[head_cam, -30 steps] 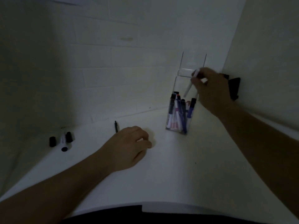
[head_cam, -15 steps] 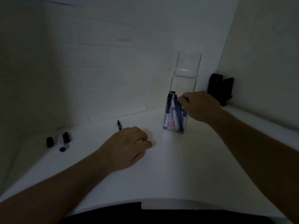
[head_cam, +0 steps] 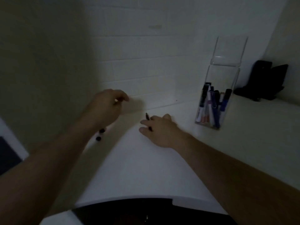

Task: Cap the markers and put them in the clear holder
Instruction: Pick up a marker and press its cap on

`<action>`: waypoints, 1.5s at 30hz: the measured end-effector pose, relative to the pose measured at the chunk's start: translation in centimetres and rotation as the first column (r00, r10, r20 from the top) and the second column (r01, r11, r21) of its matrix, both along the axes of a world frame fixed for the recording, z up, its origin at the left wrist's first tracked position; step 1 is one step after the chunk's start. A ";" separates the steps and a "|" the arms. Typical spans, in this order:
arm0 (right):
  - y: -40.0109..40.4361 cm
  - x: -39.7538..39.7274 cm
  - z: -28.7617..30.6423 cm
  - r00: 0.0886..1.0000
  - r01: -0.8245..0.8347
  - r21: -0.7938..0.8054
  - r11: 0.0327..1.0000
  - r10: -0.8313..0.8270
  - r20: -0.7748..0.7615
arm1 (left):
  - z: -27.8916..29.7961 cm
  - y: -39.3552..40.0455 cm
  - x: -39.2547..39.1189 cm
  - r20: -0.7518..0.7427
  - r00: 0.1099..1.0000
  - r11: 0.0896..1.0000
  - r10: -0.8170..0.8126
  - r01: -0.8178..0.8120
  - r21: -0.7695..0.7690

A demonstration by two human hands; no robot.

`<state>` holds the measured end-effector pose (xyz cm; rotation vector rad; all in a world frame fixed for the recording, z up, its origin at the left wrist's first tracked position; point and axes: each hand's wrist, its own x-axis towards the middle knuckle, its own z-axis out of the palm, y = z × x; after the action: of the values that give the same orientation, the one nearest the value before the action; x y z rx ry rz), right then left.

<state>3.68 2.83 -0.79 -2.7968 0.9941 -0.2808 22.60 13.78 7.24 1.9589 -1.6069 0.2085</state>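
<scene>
Change: my right hand had left the clear holder after dropping a marker in; one more stored.
Next marker: the thin dark pen lay on the counter, at ten o'clock from the holder.
Right hand: fingers closing round the pen.
Left hand: lifted, loosely curled; contents unclear.
Loose caps: at seven o'clock from the left hand.

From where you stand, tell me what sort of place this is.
Probably a plain work corner in an office or classroom: a white table against a painted block wall, a clear holder of whiteboard-style markers, and a dark stand by the wall.
</scene>
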 end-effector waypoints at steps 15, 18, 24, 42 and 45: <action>-1.0 -1.8 -0.9 0.858 0.037 0.108 0.993 -0.087 0.507 | 0.2 0.9 1.8 0.358 0.934 0.575 0.015 -0.301 0.760; -1.2 -1.8 -0.7 0.824 0.022 0.150 0.988 -0.103 0.558 | -0.3 -0.1 1.4 0.232 0.967 0.664 0.107 -0.243 0.707; -2.8 -3.3 -0.2 0.756 0.073 0.273 0.959 -0.232 0.612 | -2.3 -3.4 -1.2 0.036 0.998 0.862 0.060 -0.070 0.503; -2.8 -3.1 0.0 0.746 0.131 0.269 0.954 -0.274 0.607 | -2.6 -5.4 -2.0 -0.260 0.965 0.882 -0.045 0.160 0.442; -2.8 -3.4 0.2 0.708 0.099 0.325 0.940 -0.296 0.641 | -4.2 -6.0 -4.0 -0.686 0.717 0.962 -0.127 0.256 0.090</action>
<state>0.24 0.04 -0.62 -2.0431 1.0246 -1.0366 18.58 7.81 3.06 1.6715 -1.3294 -0.6944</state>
